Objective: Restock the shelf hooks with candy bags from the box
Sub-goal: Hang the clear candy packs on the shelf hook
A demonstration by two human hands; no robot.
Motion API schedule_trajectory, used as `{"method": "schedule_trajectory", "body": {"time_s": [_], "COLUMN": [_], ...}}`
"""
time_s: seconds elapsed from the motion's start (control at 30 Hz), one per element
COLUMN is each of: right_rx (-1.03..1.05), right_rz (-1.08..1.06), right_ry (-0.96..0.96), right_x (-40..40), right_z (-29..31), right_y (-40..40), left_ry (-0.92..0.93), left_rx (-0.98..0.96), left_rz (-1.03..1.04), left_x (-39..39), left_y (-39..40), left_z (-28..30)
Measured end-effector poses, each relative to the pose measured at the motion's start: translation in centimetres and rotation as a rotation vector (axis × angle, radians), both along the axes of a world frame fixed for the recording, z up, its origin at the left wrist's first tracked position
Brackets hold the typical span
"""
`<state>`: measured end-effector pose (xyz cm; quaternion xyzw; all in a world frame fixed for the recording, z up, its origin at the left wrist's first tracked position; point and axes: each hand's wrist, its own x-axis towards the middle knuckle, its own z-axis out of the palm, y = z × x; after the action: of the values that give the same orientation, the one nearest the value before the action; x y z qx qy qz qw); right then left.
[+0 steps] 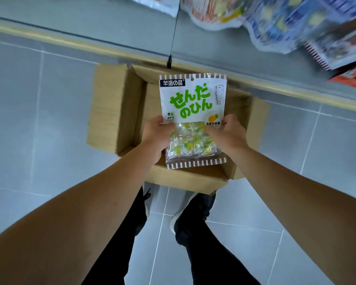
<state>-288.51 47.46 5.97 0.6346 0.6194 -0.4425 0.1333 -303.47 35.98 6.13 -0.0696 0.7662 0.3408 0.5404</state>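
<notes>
I hold a white candy bag [190, 99] with green lettering and yellow-green sweets showing through its clear lower half. My left hand [157, 135] grips its left edge and my right hand [228, 133] grips its right edge, thumbs on the front. The bag hangs above an open cardboard box [115, 108] on the floor. A thin black shelf hook [173, 38] points down just above the bag's hanging hole. What lies inside the box is hidden by the bag.
More snack bags [275, 23] hang blurred at the top right. The shelf base with a tan edge strip [70, 41] crosses the top. My two dark shoes [191, 214] stand on grey floor tiles just behind the box.
</notes>
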Motion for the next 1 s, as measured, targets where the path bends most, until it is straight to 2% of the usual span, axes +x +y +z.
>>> {"method": "schedule_trajectory", "body": {"time_s": [0.27,0.57,0.7,0.87,1.0], "right_rx": [0.043,0.148,0.231,0.346,0.457], "right_rz": [-0.045,-0.268,-0.317,-0.36,-0.339], "right_ry": [0.106,0.203,0.292,0.408,0.474], "right_x": [-1.9,-0.6,0.4,4.0,9.3], "right_z": [18.8,42.7,51.0,60.4,66.8], "right_y": [0.0,-3.4,-4.5,-5.5,-5.5], "left_ry": [0.037,0.076,0.126,0.227,0.288], "left_rx": [0.113,0.277,0.392,0.541,0.7], "left_rz": [-0.073,-0.318,-0.444,-0.524,-0.539], "left_x": [-2.9,-4.1,-4.3,-1.9,3.0], "left_y": [0.5,0.0,-0.1,0.9,1.2], "left_z": [17.9,41.3,49.5,58.7,65.1]}}
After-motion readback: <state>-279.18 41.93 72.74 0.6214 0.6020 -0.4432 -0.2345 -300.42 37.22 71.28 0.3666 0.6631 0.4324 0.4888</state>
